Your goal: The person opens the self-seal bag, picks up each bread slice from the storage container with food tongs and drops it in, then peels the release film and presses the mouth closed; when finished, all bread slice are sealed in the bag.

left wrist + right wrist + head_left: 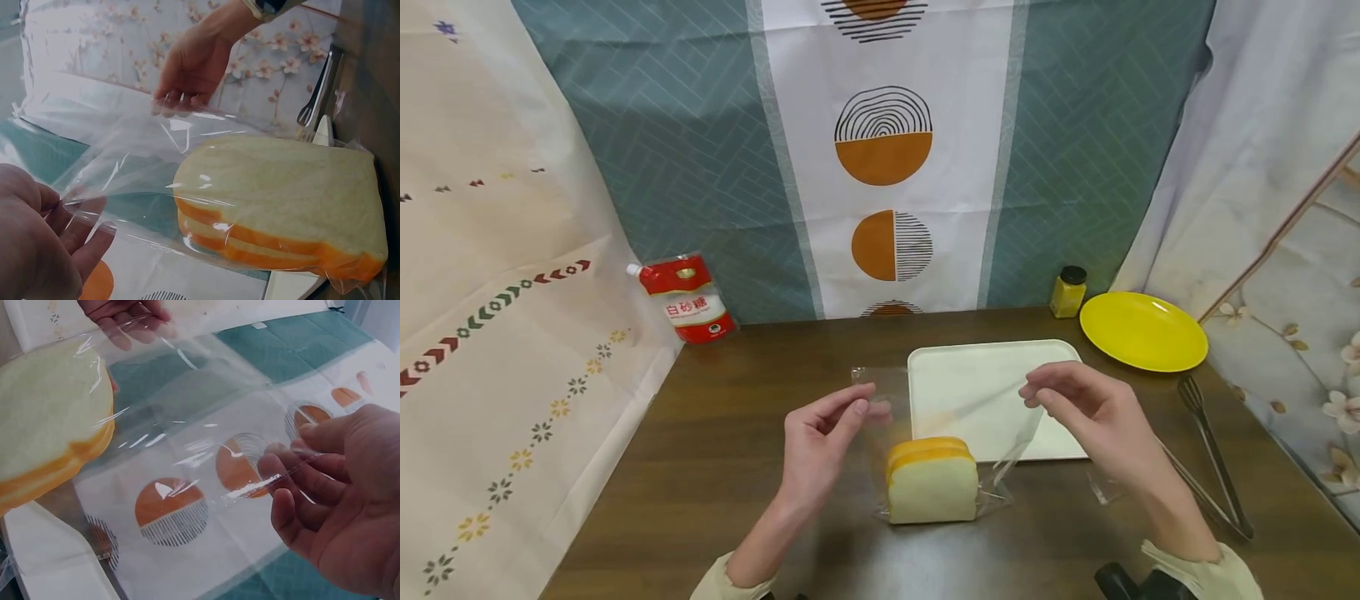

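A clear plastic bag (pixel 880 425) stands upright on the table with slices of bread (pixel 932 490) at its bottom. My left hand (pixel 827 437) pinches the bag's upper left edge between thumb and fingers. On the other side, my right hand (pixel 1093 417) pinches the upper right edge, so the film is stretched between both hands. In the left wrist view the bread (pixel 281 194) shows as stacked slices with orange crusts inside the film. The right wrist view has the bag's edge running between the thumb and fingers of my right hand (pixel 337 494).
Behind the bag lies a white tray (pixel 970 375). A yellow plate (pixel 1142 332) and a black-lidded yellow jar (pixel 1068 292) stand at the back right, with metal tongs (pixel 1217 467) in front. A red and white pouch (pixel 688 302) leans at the back left.
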The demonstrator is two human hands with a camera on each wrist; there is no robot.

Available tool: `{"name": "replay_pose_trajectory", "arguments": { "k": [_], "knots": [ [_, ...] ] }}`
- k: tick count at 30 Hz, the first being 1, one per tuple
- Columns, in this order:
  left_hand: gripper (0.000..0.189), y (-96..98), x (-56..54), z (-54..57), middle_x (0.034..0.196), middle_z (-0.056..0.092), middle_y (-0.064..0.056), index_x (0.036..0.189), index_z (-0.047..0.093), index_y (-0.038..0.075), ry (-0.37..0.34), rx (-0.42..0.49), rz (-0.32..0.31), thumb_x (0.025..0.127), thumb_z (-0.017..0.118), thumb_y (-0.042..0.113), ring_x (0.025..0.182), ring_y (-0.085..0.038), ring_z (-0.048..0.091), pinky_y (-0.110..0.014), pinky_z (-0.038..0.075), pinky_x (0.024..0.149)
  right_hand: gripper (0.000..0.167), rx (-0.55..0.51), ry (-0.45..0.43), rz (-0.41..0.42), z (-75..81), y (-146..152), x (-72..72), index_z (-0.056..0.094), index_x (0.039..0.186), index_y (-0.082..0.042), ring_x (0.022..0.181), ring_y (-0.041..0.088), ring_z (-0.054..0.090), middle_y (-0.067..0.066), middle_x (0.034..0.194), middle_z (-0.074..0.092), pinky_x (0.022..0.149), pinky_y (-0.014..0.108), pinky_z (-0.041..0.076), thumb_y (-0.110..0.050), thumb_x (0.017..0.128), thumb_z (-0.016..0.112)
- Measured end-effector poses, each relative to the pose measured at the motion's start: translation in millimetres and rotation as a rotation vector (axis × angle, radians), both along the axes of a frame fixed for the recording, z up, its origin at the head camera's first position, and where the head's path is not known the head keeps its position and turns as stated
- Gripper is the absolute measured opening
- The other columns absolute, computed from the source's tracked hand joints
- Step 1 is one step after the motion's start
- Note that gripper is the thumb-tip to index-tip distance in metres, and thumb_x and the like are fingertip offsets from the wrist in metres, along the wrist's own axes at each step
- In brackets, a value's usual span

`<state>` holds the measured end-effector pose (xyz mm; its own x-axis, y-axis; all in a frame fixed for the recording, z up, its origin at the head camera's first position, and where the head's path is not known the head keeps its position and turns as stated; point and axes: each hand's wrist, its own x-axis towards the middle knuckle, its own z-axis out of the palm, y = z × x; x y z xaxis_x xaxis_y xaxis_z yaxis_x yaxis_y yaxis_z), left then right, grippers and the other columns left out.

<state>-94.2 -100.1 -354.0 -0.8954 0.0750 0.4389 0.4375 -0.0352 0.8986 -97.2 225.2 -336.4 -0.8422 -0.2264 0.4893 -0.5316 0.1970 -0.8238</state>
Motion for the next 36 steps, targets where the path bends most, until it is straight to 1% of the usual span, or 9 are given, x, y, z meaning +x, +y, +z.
{"name": "replay_pose_trajectory", "arguments": {
  "k": [3,5,10,14,18,22,25,30,36],
  "knots": [
    [0.022,-1.9,-0.6,0.5,0.094,0.075,-0.016,0.117,0.071,-0.003,0.000,-0.012,0.003,0.097,0.064,0.002,0.088,-0.026,0.074,-0.037,0.053,0.091,0.016,0.024,-0.026,-0.056,1.1,-3,-2.9,0.068,0.108,0.001,0.083,0.017,0.068,0.010,0.093,0.072,0.073,0.023,0.054,0.007,0.094,0.064],
    [0.021,-3.4,-1.1,0.9,0.094,0.075,-0.016,0.116,0.071,-0.003,0.005,-0.026,0.007,0.097,0.064,0.002,0.088,-0.025,0.074,-0.036,0.054,0.090,0.013,0.030,-0.024,-0.071,1.2,-4,-5.1,0.069,0.105,0.002,0.080,0.017,0.068,0.009,0.091,0.073,0.069,0.023,0.053,0.007,0.094,0.064],
    [0.017,-6.1,-2.2,1.7,0.094,0.075,-0.016,0.111,0.072,-0.004,0.039,-0.051,0.013,0.097,0.064,0.000,0.088,-0.024,0.074,-0.035,0.055,0.087,0.014,-0.001,0.013,-0.055,0.2,-2,-8.2,0.070,0.098,0.004,0.076,0.016,0.067,0.011,0.086,0.073,0.066,0.022,0.053,0.014,0.090,0.065],
    [0.015,-7.5,-3.2,2.5,0.093,0.075,-0.016,0.108,0.073,-0.004,0.058,-0.049,0.009,0.096,0.064,-0.001,0.087,-0.024,0.074,-0.036,0.055,0.087,0.015,-0.029,0.041,-0.063,-0.1,-2,-9.0,0.071,0.094,0.005,0.070,0.015,0.066,0.011,0.082,0.072,0.063,0.022,0.053,0.017,0.088,0.065],
    [0.014,-9.0,-5.4,2.3,0.094,0.075,-0.017,0.108,0.072,-0.005,0.073,-0.037,-0.019,0.096,0.063,-0.002,0.086,-0.027,0.074,-0.039,0.055,0.086,0.017,-0.052,0.062,-0.081,-0.1,-3,-8.8,0.070,0.094,0.007,0.065,0.017,0.065,0.011,0.079,0.071,0.061,0.022,0.054,0.021,0.085,0.065],
    [0.016,-11.6,-7.8,1.4,0.096,0.074,-0.018,0.110,0.070,-0.006,0.075,-0.021,-0.054,0.096,0.063,-0.003,0.085,-0.029,0.074,-0.041,0.056,0.083,0.026,-0.017,0.087,-0.084,-1.5,-1,-8.1,0.071,0.100,0.004,0.064,0.016,0.065,0.009,0.080,0.071,0.060,0.021,0.053,0.022,0.083,0.066],
    [0.017,-13.3,-10.1,-0.1,0.097,0.074,-0.020,0.112,0.068,-0.009,0.096,-0.005,-0.085,0.096,0.062,-0.005,0.083,-0.031,0.074,-0.043,0.056,0.082,0.031,-0.007,0.100,-0.069,-2.8,1,-8.1,0.071,0.105,0.001,0.064,0.015,0.065,0.009,0.081,0.071,0.060,0.021,0.053,0.022,0.083,0.066],
    [0.016,-14.7,-12.9,-2.1,0.097,0.072,-0.025,0.110,0.064,-0.014,0.143,0.020,-0.136,0.096,0.060,-0.008,0.081,-0.035,0.074,-0.046,0.056,0.081,0.029,-0.070,0.091,0.004,-5.3,3,-9.8,0.071,0.104,0.004,0.068,0.017,0.065,0.011,0.084,0.071,0.063,0.021,0.054,0.024,0.084,0.064],
    [0.012,-15.6,-14.3,-2.6,0.097,0.073,-0.023,0.106,0.065,-0.011,0.146,0.021,-0.133,0.097,0.059,-0.007,0.079,-0.033,0.074,-0.046,0.056,0.079,0.025,-0.142,0.107,0.101,-8.4,4,-13.4,0.070,0.100,0.009,0.071,0.017,0.064,0.014,0.085,0.070,0.065,0.022,0.054,0.027,0.084,0.060]
  ]
}}
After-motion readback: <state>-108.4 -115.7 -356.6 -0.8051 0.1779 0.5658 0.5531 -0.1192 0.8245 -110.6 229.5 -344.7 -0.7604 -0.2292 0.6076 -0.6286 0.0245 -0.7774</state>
